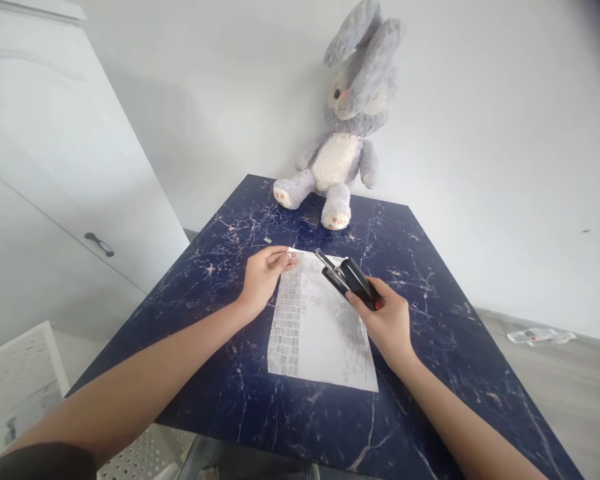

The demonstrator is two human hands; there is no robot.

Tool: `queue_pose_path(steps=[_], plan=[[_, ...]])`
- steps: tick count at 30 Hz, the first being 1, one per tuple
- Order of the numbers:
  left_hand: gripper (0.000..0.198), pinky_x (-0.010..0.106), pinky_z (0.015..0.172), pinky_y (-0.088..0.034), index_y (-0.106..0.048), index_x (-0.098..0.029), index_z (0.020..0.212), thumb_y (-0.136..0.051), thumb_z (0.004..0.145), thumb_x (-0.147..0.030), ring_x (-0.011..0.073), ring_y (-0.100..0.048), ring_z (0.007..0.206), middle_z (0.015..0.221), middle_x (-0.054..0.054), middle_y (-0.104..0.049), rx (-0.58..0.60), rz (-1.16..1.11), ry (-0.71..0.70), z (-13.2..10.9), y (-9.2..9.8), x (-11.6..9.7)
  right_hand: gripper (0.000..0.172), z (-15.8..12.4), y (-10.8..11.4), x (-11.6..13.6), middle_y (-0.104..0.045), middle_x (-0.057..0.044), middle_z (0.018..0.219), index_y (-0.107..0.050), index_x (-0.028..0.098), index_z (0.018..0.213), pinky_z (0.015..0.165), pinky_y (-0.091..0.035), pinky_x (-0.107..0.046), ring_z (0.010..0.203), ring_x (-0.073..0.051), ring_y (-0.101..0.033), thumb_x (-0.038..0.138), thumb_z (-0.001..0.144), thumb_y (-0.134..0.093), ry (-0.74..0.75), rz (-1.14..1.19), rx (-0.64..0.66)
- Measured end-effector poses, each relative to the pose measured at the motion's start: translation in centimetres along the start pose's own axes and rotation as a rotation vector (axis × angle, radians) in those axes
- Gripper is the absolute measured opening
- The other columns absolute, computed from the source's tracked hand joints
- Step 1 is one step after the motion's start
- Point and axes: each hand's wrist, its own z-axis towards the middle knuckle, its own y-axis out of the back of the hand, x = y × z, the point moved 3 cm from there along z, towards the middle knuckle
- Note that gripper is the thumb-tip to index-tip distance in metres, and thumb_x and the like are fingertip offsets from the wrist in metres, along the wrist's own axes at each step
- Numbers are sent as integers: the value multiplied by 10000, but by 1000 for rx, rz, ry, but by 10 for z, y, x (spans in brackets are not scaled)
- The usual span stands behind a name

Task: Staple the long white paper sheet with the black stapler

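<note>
Blue marble-look tabletop point(220, 400): dark with pale veins, and our printed paper point(325, 347) lies on it between our forearms.
Black stapler point(359, 280): we've got it tilted over the upper right part of the paper, metal rail point(324, 257) poking out past the cover toward the upper left.
Right hand point(391, 320): fingers wrapped round the stapler's rear end, thumb along the near side, so that's a firm grip.
Left hand point(263, 277): thumb and fingertips bunched at the paper's top left corner; honestly we can't tell if they pinch the sheet, something tiny or nothing.
Handling tips: imo we should steady the stapler's body with the right palm, since that rail looks easy to knock. We'd also point it clear of our left fingertips and work with light pressure so the sheet doesn't skid.
Small grey piece point(267, 240): just beyond the left hand, too small for us to say what it is.
Hard to see: print is unreadable, stapler's back end is under our fingers, and we can't see inside the rail. Both forearms run out of frame.
Plush rabbit point(337, 160): sits behind it all, an ear covering part of its face.
</note>
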Motion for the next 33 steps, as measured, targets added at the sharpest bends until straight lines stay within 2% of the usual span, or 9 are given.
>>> queue_pose_path(steps=[2,5,7,10,13,16,20,23,33], plan=[[395,358,793,-653,-644,-150,1191,-717,902,-410,234,-773,910,1117,130,-765,14,83,-83,-3,0,-8,322,-1,-5,-5,-767,-59,895,-739,186,1104,599,-509,-319,716,-227,-677,371,842,-714,-113,39,103],[423,283,587,-631,-630,-171,1223,-684,918,-459,203,-771,731,1100,124,-772,173,217,-131,-12,-8,-12,279,-3,-13,-9,-758,-39,859,-751,195,1053,633,-501,-319,716,-218,-667,348,823,-717,-135,70,191],[406,264,550,-614,-642,-178,1198,-696,911,-460,171,-746,616,1032,104,-787,301,302,-173,-20,-14,-10,251,-3,-18,-12,-753,-31,845,-749,202,1037,655,-509,-330,713,-215,-667,333,826,-709,-117,71,221],[348,244,567,-604,-641,-189,1151,-706,912,-435,144,-726,559,911,58,-797,473,402,-253,-29,-19,-7,307,-1,-20,-11,-761,-50,952,-728,213,1105,732,-544,-374,822,-247,-696,333,822,-733,-14,52,227],[321,221,551,-576,-600,-195,1122,-698,922,-426,133,-720,548,853,30,-792,569,441,-265,-33,-21,-4,490,0,-10,1,-709,-106,1209,-661,228,1267,903,-549,-463,1087,-310,-665,361,813,-792,206,40,100],[302,210,542,-557,-561,-197,1070,-697,923,-423,128,-718,548,846,19,-790,639,446,-228,-36,-23,-5,475,-5,0,18,-678,-114,1260,-646,257,1308,966,-538,-484,1160,-302,-637,311,858,-788,478,113,36],[265,203,545,-546,-537,-198,1014,-681,937,-406,125,-719,562,836,10,-785,722,437,-217,-39,-27,-8,455,-18,-1,31,-724,-69,1154,-663,295,1304,871,-592,-439,1055,-253,-679,132,886,-737,723,214,151],[241,197,562,-540,-530,-196,999,-670,947,-384,117,-714,564,812,2,-780,769,430,-239,-41,-28,-7,465,-22,-4,34,-737,-58,1101,-670,289,1298,827,-613,-423,1014,-237,-691,49,899,-679,775,238,175],[264,214,615,-545,-547,-201,1019,-656,947,-431,140,-736,624,786,7,-769,800,448,-304,-44,-30,-7,372,-22,-3,37,-750,-74,1068,-717,254,1216,807,-625,-425,981,-244,-709,68,897,-668,763,215,156]])
